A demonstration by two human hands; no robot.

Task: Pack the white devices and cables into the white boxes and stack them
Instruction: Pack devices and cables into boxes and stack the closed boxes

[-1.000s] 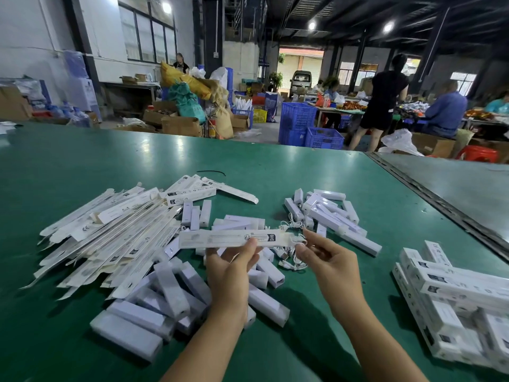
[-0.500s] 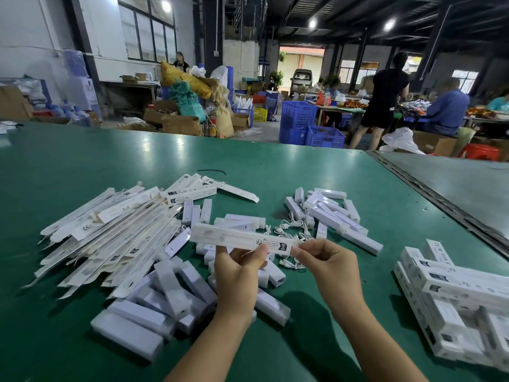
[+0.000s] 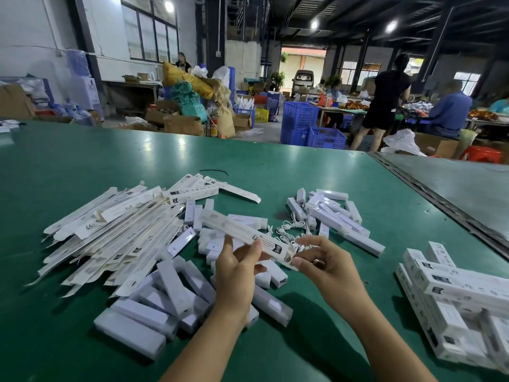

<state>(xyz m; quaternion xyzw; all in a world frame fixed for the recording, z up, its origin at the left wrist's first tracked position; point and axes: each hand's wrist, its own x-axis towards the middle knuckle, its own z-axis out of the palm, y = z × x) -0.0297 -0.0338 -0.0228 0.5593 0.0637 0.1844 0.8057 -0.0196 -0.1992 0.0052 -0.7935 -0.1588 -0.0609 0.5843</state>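
Observation:
A long white box [image 3: 245,234] is held above the green table [image 3: 82,166], tilted with its far end up to the left. My left hand [image 3: 237,268] grips it near the middle. My right hand [image 3: 325,263] pinches its near end at the flap. Under the hands lie several white devices [image 3: 170,296] and a tangle of white cables [image 3: 289,230]. A pile of flat unfolded boxes [image 3: 110,232] spreads at the left. More devices [image 3: 336,216] lie behind the right hand. Packed boxes [image 3: 457,301] are stacked at the right.
A seam in the table [image 3: 429,205] runs diagonally at the right. A short black cable tie [image 3: 213,171] lies further back. Beyond the table's far edge stand blue crates [image 3: 311,125], cardboard boxes and people at other tables.
The held box has tilted, its left end rising away from me and its near end dropping toward the right hand. Both hands have shifted slightly toward me.

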